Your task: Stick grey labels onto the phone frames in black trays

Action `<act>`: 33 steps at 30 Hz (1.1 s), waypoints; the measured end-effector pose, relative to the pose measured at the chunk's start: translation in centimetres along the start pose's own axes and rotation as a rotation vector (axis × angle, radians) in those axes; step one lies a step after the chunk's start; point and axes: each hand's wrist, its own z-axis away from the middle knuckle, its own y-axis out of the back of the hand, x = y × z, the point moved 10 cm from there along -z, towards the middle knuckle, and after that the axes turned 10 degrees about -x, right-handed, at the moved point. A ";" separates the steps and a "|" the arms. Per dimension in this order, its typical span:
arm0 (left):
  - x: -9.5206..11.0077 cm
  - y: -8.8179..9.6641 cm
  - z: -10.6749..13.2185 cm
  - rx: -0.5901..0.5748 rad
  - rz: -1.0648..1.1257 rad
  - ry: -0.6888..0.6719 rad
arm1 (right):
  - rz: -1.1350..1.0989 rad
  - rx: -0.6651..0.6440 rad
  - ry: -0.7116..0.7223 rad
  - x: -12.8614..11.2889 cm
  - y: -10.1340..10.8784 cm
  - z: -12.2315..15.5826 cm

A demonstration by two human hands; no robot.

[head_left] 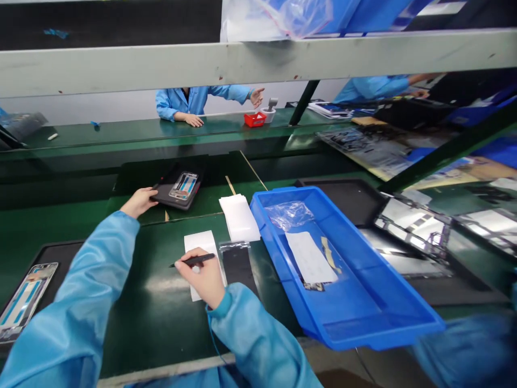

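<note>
Head-worn view, facing forward and down from close above the left hand (139, 202) and right hand (201, 276), across a glossy green workbench (153, 323) stretching away beyond them.

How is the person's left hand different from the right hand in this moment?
The left hand rests on the edge of a black tray, while the right hand grips a black pen-like tool. The left hand is farther forward; the right hand sits nearer, above a white sheet. Both hands come out of light blue sleeves.

Light-blue smock sleeves (81, 285); thin blue wrist cord (211, 331)
</note>
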 end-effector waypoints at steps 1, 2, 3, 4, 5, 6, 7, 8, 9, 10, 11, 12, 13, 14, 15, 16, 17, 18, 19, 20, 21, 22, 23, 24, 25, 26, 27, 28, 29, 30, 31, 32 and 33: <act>0.5 1.0 0.6 -0.047 -0.043 0.031 | 0.002 0.023 0.024 -1.1 1.3 0.6; 0.9 2.1 1.3 -0.099 -0.094 0.071 | 0.018 0.039 0.029 -2.0 2.6 1.3; 1.2 3.1 1.9 -0.149 -0.148 0.118 | 0.032 0.079 0.032 -2.6 4.2 2.1; 1.4 4.1 2.6 -0.191 -0.193 0.172 | 0.030 0.113 0.030 -3.0 5.7 3.0; 1.5 5.0 3.3 -0.224 -0.229 0.231 | 0.024 0.134 0.018 -3.0 7.1 3.8; 1.4 5.7 3.9 -0.263 -0.268 0.302 | 0.028 0.167 0.000 -2.8 8.4 4.8; 1.2 6.0 4.4 -0.315 -0.316 0.380 | 0.041 0.200 -0.017 -2.4 9.7 5.6; 0.8 5.9 5.0 -0.391 -0.381 0.468 | 0.060 0.230 -0.035 -1.9 10.8 6.5; 0.1 5.2 5.6 -0.519 -0.489 0.567 | 0.078 0.264 -0.054 -1.3 11.8 7.2; -0.6 4.3 6.3 -0.648 -0.607 0.654 | 0.093 0.288 -0.074 -0.6 12.5 7.8; -1.4 3.4 6.9 -0.769 -0.729 0.729 | 0.106 0.310 -0.094 0.1 13.2 8.3; -2.2 2.5 7.3 -0.872 -0.854 0.788 | 0.115 0.327 -0.112 0.7 13.6 8.6; -2.9 1.5 7.4 -0.945 -0.972 0.815 | 0.120 0.335 -0.128 1.3 13.9 8.8; -3.5 0.3 7.4 -1.000 -1.087 0.811 | 0.126 0.339 -0.140 1.7 14.0 8.7; -4.0 -1.1 7.2 -1.039 -1.194 0.770 | 0.134 0.336 -0.148 2.0 14.0 8.5; -4.3 -2.7 6.9 -1.059 -1.283 0.699 | 0.145 0.324 -0.152 2.2 13.9 8.0; -4.5 -4.4 6.7 -1.066 -1.350 0.615 | 0.157 0.307 -0.150 2.3 13.6 7.5; -4.4 -6.0 6.5 -1.029 -1.404 0.499 | 0.169 0.280 -0.145 2.4 13.3 6.8; -3.9 -7.6 6.3 -0.961 -1.443 0.371 | 0.183 0.246 -0.137 2.4 12.9 6.0; -3.2 -9.0 6.4 -0.866 -1.465 0.241 | 0.197 0.207 -0.127 2.5 12.4 5.2; -2.3 -10.3 6.8 -0.763 -1.479 0.098 | 0.215 0.167 -0.119 2.5 12.0 4.5; -1.4 -11.5 7.7 -0.674 -1.497 -0.057 | 0.239 0.130 -0.113 2.6 11.6 3.9; -0.8 -12.9 9.2 -0.618 -1.524 -0.212 | 0.266 0.095 -0.112 2.7 11.3 3.5; -0.7 -14.4 11.2 -0.609 -1.561 -0.368 | 0.293 0.064 -0.114 2.8 11.1 3.2; -1.3 -15.9 13.5 -0.642 -1.611 -0.507 | 0.318 0.036 -0.118 2.8 10.9 3.2; -2.4 -17.3 15.9 -0.697 -1.662 -0.624 | 0.339 0.006 -0.124 2.9 10.7 3.3; -3.9 -18.5 18.1 -0.769 -1.699 -0.698 | 0.358 -0.022 -0.129 2.8 10.5 3.5; -5.6 -19.3 19.9 -0.834 -1.720 -0.731 | 0.378 -0.050 -0.133 2.8 10.4 3.9; -7.3 -19.8 21.4 -0.887 -1.726 -0.736 | 0.399 -0.075 -0.136 2.8 10.3 4.4; -8.8 -20.0 22.5 -0.919 -1.726 -0.726 | 0.422 -0.097 -0.140 2.8 10.2 4.9; -10.1 -20.1 23.2 -0.933 -1.725 -0.706 | 0.443 -0.117 -0.144 2.8 10.1 5.4; -11.2 -19.9 23.6 -0.937 -1.722 -0.681 | 0.460 -0.134 -0.146 3.0 10.0 5.8; -12.2 -19.7 23.7 -0.936 -1.720 -0.656 | 0.470 -0.149 -0.148 3.2 9.9 6.2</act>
